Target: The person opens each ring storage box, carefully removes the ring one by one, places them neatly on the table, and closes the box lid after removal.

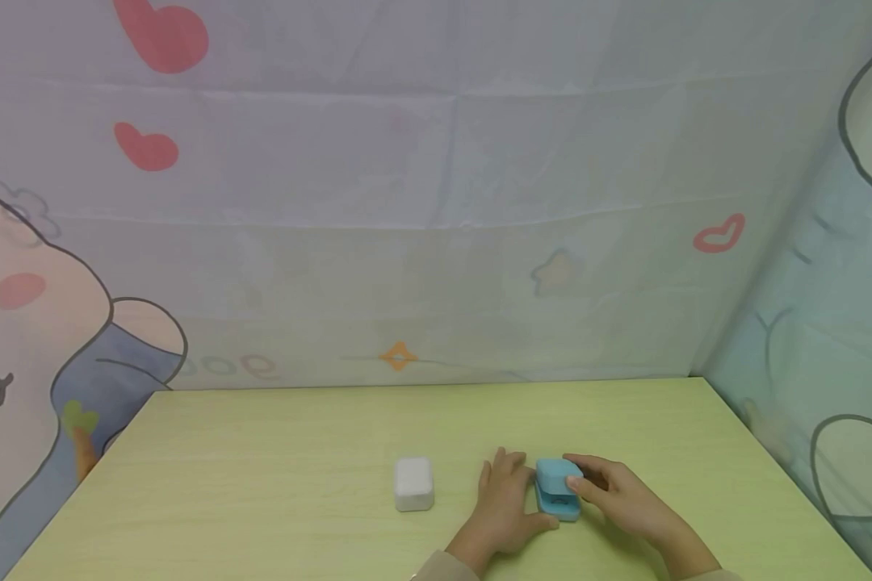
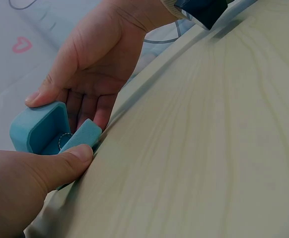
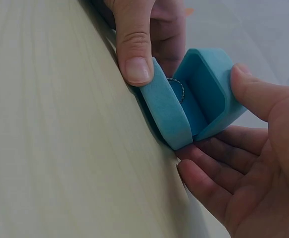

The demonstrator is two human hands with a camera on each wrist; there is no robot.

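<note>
At the far left, a printed cartoon animal (image 1: 14,339) with a pink cheek covers part of the backdrop (image 1: 436,161), a carrot (image 1: 82,440) drawn on its blue clothing. Just right of it, low on the cloth, runs a short row of pale rounded letters (image 1: 225,366), grey turning reddish, too faint to read with certainty; a solid red heart (image 1: 148,148) is printed above. An orange diamond shape (image 1: 399,356) follows. Below it, on the light wood-grain table (image 1: 262,468), stands a small white box (image 1: 413,484) with rounded corners. Next comes the left hand (image 1: 505,500), gripping the base of a blue ring box (image 1: 558,489), its thumb on the front edge. The blue ring box sits on the table between the two hands, lid partly raised, its opening toward the person, with a thin beaded-looking ring (image 3: 181,89) showing inside. The right hand (image 1: 621,496) grasps the lid, thumb at its edge. Farther right, the backdrop bears an outlined red heart (image 1: 719,234) and, on the side panel, large dark curved outlines (image 1: 814,452).
</note>
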